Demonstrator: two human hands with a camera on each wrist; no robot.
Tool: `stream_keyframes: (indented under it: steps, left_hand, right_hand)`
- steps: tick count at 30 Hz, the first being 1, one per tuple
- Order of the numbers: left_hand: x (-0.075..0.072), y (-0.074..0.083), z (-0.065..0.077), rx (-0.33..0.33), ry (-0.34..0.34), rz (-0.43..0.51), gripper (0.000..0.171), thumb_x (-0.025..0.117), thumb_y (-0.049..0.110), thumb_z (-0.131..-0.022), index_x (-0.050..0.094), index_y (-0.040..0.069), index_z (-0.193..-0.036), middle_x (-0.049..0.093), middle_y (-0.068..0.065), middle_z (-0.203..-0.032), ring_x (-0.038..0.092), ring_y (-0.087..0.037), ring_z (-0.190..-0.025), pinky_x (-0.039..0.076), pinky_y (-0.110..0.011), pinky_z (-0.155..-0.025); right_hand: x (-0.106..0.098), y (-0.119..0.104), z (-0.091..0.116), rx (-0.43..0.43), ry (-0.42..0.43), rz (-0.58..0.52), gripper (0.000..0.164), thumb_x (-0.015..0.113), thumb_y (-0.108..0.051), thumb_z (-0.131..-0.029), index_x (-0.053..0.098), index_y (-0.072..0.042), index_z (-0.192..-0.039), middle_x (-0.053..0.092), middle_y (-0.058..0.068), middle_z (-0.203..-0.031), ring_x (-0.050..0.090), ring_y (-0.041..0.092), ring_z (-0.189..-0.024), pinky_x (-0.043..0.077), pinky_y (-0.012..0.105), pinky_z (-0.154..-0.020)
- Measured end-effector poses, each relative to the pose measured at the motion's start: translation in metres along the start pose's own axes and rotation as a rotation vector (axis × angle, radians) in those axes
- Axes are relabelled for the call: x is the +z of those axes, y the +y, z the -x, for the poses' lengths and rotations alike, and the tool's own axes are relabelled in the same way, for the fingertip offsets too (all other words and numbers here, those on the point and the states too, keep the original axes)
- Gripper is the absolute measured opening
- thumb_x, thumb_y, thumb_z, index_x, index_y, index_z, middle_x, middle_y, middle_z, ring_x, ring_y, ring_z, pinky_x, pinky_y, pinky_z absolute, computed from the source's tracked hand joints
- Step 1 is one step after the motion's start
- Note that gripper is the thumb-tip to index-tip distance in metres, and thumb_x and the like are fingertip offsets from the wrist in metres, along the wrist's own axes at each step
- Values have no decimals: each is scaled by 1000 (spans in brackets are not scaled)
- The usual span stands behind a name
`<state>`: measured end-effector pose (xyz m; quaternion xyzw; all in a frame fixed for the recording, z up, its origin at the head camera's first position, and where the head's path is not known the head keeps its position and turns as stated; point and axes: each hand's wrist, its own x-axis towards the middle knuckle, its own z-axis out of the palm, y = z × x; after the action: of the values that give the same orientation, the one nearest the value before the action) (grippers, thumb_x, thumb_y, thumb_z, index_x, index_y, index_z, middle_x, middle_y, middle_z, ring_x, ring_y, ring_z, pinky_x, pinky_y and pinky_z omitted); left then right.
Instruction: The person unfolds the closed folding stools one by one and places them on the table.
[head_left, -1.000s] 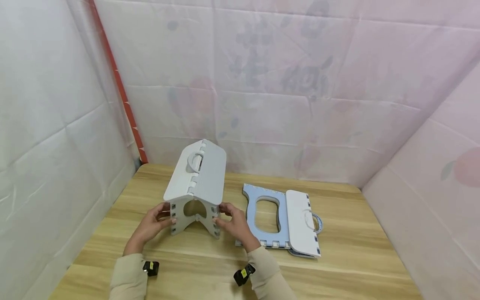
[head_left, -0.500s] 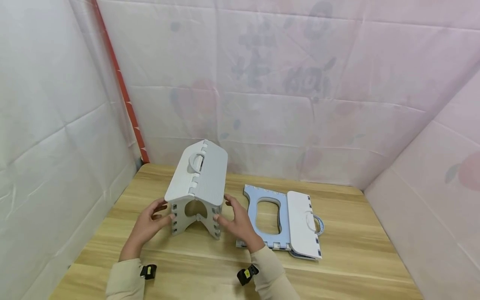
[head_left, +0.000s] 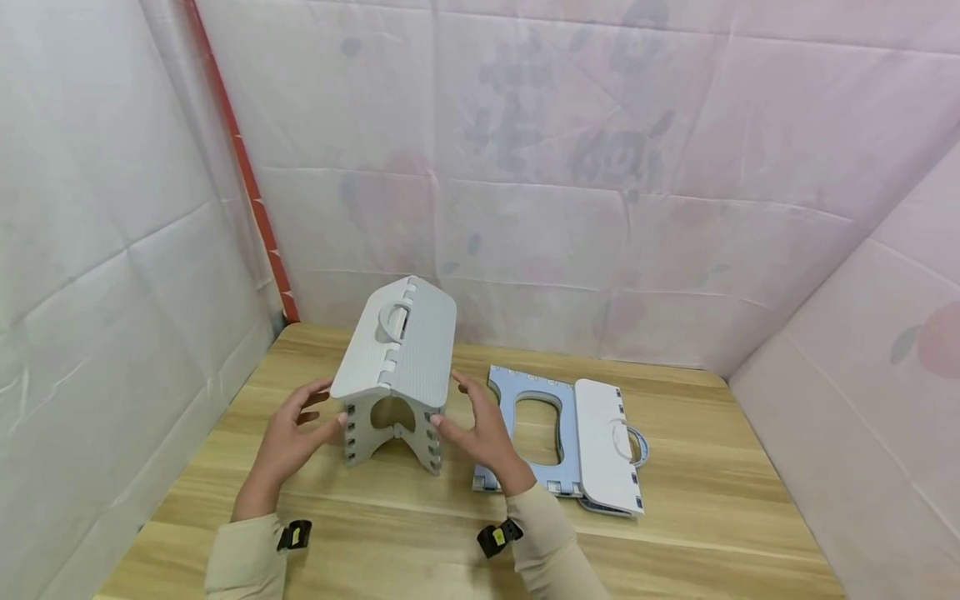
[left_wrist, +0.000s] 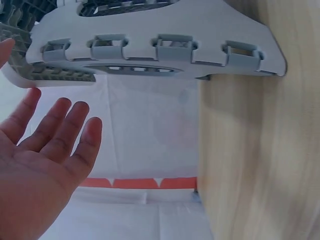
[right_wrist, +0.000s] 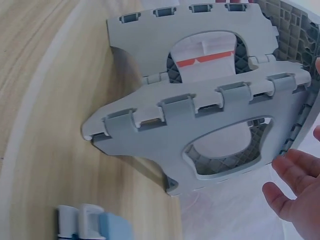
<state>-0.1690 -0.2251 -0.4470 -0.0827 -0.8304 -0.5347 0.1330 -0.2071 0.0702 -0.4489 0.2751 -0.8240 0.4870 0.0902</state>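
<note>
A grey-white folding stool (head_left: pixel 423 350) stands on the table at the left, its hinged seat peaked like a roof and its legs part unfolded. My left hand (head_left: pixel 288 437) is at its left side, thumb tip by the leg hinges, other fingers spread below the seat edge. In the left wrist view those fingers (left_wrist: pixel 75 122) are nearly straight, close under the seat. On the other side my right hand (head_left: pixel 487 433) has its thumb at the right leg's hinges. The right wrist view shows loose fingers (right_wrist: pixel 295 170) beside the seat's lower corner, with the legs' oval openings visible.
Right of the stool lies a blue and white folding stool (head_left: pixel 607 442), collapsed flat, with its handle sticking out to the right. The wooden table (head_left: pixel 712 517) meets sheet-covered walls (head_left: pixel 525 225) at the back and sides. Black wrist cameras sit on both forearms.
Both hands have slid a little upward along the stool's sides, and their fingers have loosened and spread. The stool keeps its peaked shape and place.
</note>
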Motion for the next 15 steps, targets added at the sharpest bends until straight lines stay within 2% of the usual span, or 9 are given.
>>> stream_keyframes:
  steps: [3, 8, 11, 15]
  left_hand:
    - [-1, 2, -2, 45, 26, -6, 57, 72, 15, -82, 48, 5, -133, 50, -10, -129, 47, -30, -114, 40, -47, -85]
    - [1, 12, -7, 140, 70, -49, 54, 76, 10, -77, 56, 9, -127, 54, -6, -124, 49, -31, -112, 43, -42, -83]
    - [2, 17, -10, 184, 92, -74, 52, 78, 7, -75, 60, 10, -123, 55, -4, -121, 49, -25, -111, 42, -39, -82]
    - [3, 23, -13, 250, 115, -99, 50, 78, 3, -72, 63, 9, -118, 57, -6, -120, 48, -14, -110, 42, -40, -81]
  right_hand:
    - [-2, -2, -4, -51, 14, 12, 67, 65, -30, -86, 37, -7, -141, 39, 15, -140, 39, 36, -124, 34, 54, -95]
    - [-6, -6, -13, -215, 70, 55, 61, 63, -36, -87, 45, -5, -136, 45, 18, -135, 40, 34, -123, 34, 56, -95]
    - [-7, -9, -18, -283, 92, 88, 59, 59, -44, -88, 49, -6, -133, 46, 21, -133, 41, 35, -122, 34, 58, -92]
    - [-8, -12, -23, -297, 89, 115, 61, 55, -51, -88, 50, -9, -132, 43, 25, -133, 42, 37, -121, 37, 59, -89]
